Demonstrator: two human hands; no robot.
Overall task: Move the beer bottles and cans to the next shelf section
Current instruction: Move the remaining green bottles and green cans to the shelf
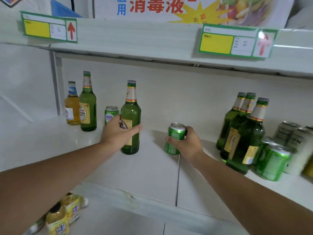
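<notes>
Up on the white shelf point(152, 175), the left hand point(116, 134) grips a tall green glass bottle point(130, 116) around its lower body, thumb on the right side and fingers wrapped over the label. The bottle stands upright left of the seam between the two shelf sections; it has a grey cap, a pale neck label with red and gold bands, and a cream body label whose print is mostly hidden by the hand. The right hand point(188, 143) holds a green can point(175, 138) with a silver top, tilted a little, right beside that seam; its writing is too blurred to read.

Behind the left hand stands another green can point(111, 115) with white Chinese characters. Further left are a green bottle point(88, 106) and a clear bottle of amber beer point(72, 106) with a blue neck label, side by side. On the right section three green bottles point(243, 133) cluster together, with more green cans point(272, 161) and pale cans point(288, 134) lettered "ON" beside them.

Above, two green-bordered price tags point(235, 42) carry yellow panels and red arrows, and a box reads "消毒液" in red.
</notes>
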